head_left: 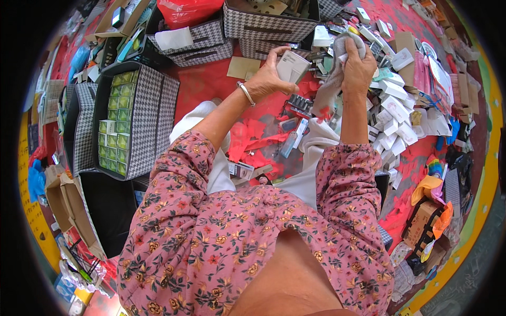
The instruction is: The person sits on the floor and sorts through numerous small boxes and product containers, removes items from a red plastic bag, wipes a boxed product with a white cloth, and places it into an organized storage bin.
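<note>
My left hand (267, 79), with a silver bangle on its wrist, grips a small pale grey box (292, 66) and holds it up in front of me. My right hand (357, 66) is closed on a grey cloth (337, 73) that hangs down beside the box, close to its right edge. Both arms wear pink flowered sleeves. Below the hands, on the red floor covering (211, 84), lie red scraps, a dark comb-like item and small packages.
A houndstooth-patterned bin (158, 121) filled with several green boxes stands at my left. More houndstooth bins (263, 26) stand ahead. Many small white boxes (392, 113) are heaped at my right. Cardboard boxes (66, 203) sit at lower left, another (424, 224) at lower right.
</note>
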Tool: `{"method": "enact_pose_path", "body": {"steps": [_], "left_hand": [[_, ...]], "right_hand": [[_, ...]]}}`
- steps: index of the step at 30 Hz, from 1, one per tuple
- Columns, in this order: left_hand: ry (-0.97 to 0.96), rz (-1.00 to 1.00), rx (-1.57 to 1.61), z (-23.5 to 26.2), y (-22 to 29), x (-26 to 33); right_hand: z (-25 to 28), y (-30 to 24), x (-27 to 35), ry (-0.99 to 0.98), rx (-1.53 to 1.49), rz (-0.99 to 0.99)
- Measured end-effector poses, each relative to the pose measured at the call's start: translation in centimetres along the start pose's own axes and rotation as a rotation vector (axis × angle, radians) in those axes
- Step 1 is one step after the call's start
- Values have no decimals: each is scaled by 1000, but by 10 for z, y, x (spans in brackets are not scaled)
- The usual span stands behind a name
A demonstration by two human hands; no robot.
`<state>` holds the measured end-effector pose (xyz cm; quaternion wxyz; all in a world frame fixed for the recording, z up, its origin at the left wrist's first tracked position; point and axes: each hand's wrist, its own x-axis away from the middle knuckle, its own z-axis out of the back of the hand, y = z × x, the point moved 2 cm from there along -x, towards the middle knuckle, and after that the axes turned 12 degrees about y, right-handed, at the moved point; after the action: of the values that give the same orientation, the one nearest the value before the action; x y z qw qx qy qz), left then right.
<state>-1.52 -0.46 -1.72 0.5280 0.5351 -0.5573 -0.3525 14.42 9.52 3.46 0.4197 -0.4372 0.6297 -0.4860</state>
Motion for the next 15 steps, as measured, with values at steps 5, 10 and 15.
{"method": "enact_pose_path", "body": {"steps": [5,10,15], "left_hand": [[38,-454,-378,-6,4,0],[64,-518,-361,-5,16,4],[127,-460,-419,1,14,-1]], "right_hand": [[-35,-9,41,-515,472,569],[-9,16,14,-306,799,478],[-11,-2,10,-225,548,295]]}}
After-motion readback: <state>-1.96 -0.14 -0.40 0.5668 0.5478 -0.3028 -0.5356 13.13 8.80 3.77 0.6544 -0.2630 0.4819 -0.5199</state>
